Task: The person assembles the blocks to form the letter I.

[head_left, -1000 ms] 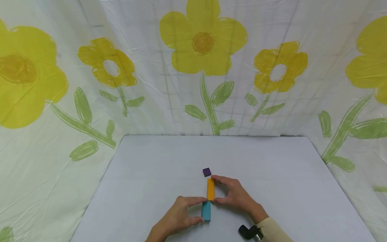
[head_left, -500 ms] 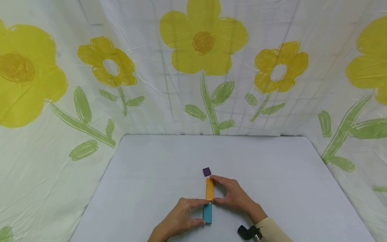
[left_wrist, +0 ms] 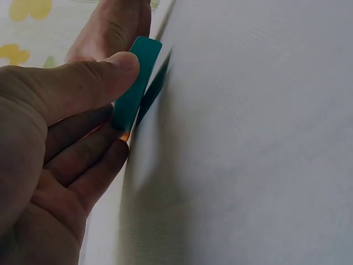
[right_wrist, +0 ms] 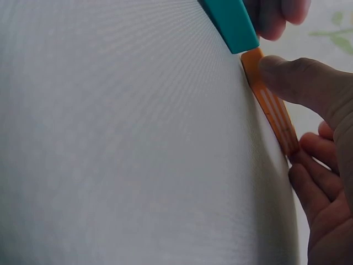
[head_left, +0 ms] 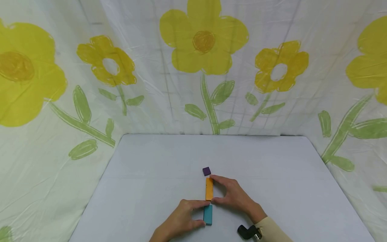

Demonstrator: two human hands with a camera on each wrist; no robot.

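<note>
In the head view, my left hand [head_left: 182, 216] pinches a teal block [head_left: 208, 215] between thumb and fingers at its two ends. Just beyond it lies an orange block [head_left: 209, 189], held lengthwise between the thumb and fingers of my right hand [head_left: 235, 195]. The blocks stand end to end in a rough line, and my left fingertips reach in where they meet. From the right wrist, dark slots or marks show along the side of the orange block [right_wrist: 274, 107], its end close to the teal block [right_wrist: 234, 25]. A small purple cube [head_left: 206, 171] sits past the orange block's far end, touched by neither palm.
Everything lies on a white-covered table [head_left: 145, 161]. A curtain with yellow flowers [head_left: 203, 42] hangs behind the far edge and at the sides. On my right wrist sits a black device [head_left: 248, 232], next to a beige sleeve [head_left: 272, 232].
The teal block has shifted a little toward me and to the right, with my left hand. The orange block has slid slightly left in my right hand. The purple cube stays put.
</note>
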